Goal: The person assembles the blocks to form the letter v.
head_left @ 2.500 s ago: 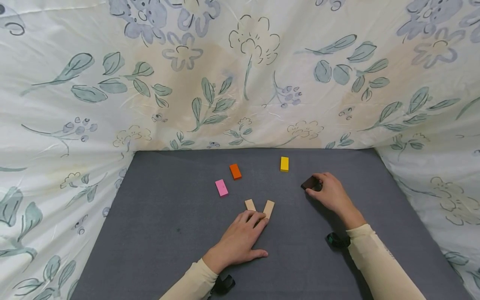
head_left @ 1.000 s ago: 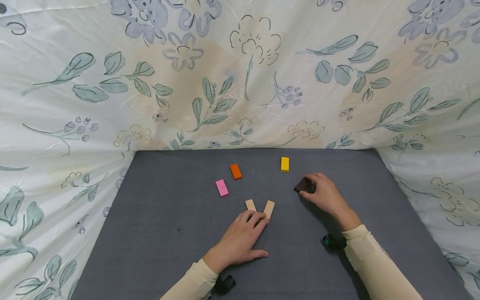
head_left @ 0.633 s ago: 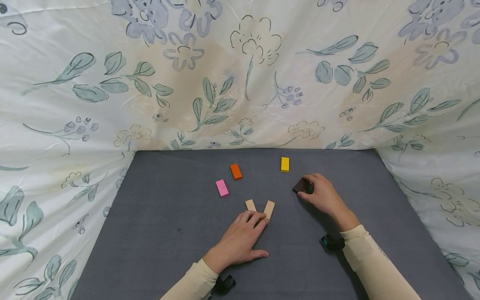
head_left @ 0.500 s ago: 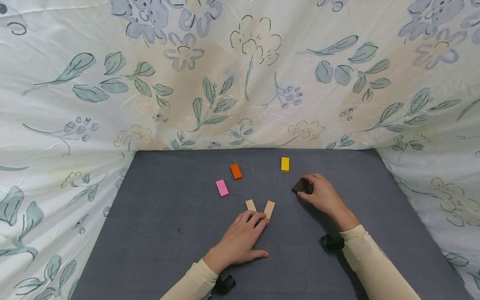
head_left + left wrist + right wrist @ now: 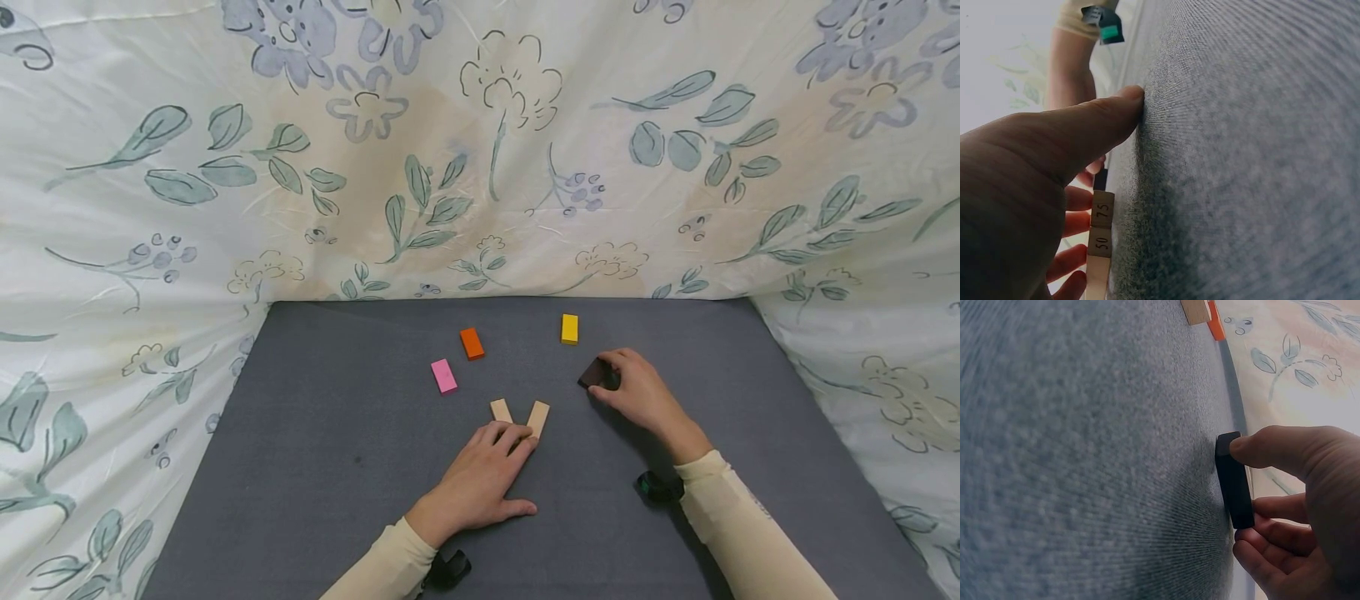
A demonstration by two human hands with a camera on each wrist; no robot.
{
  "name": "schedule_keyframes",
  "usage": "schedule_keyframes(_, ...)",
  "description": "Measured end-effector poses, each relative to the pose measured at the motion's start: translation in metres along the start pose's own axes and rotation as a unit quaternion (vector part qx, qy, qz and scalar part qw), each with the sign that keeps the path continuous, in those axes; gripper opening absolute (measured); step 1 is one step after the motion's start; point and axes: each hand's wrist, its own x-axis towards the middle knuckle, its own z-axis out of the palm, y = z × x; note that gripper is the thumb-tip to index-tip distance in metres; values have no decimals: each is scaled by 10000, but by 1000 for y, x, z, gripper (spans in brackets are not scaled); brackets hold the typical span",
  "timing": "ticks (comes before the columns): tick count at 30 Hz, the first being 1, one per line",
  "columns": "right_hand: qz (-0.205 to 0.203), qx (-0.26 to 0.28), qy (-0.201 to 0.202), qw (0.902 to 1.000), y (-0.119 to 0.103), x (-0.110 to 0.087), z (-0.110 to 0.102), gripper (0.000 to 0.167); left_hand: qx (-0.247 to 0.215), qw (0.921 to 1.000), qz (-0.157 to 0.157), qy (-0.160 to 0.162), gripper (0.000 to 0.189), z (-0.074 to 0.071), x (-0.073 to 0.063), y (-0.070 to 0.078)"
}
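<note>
My left hand [image 5: 480, 479] rests its fingertips on the near ends of two pale wooden blocks [image 5: 537, 417], which spread apart in a V; the thumb stretches out on the cloth. In the left wrist view, the end faces of these blocks [image 5: 1103, 209] carry the numbers 75 and 50. Off to the right, my right hand [image 5: 645, 396] pinches a flat black block [image 5: 592, 372] between thumb and fingers. The right wrist view shows the black block [image 5: 1233, 484] standing very low at the cloth; whether it touches is hard to tell.
Beyond the hands lie a pink block [image 5: 443, 376], an orange block [image 5: 472, 343] and a yellow block [image 5: 570, 328]. They sit on a dark grey cloth surface [image 5: 315, 467]. A flowered curtain [image 5: 420, 217] rises behind and along both sides.
My right hand has moved left with the black block, closer to the pale wooden blocks, slowing almost to a stop midway. The left hand and the other blocks have stayed put.
</note>
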Motion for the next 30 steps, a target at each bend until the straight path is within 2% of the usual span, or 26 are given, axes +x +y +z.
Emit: schedule_keyframes(30, -142, 0, 25, 9999, -9, 1, 3, 62, 6, 10000, -2, -6, 90, 0, 0, 0)
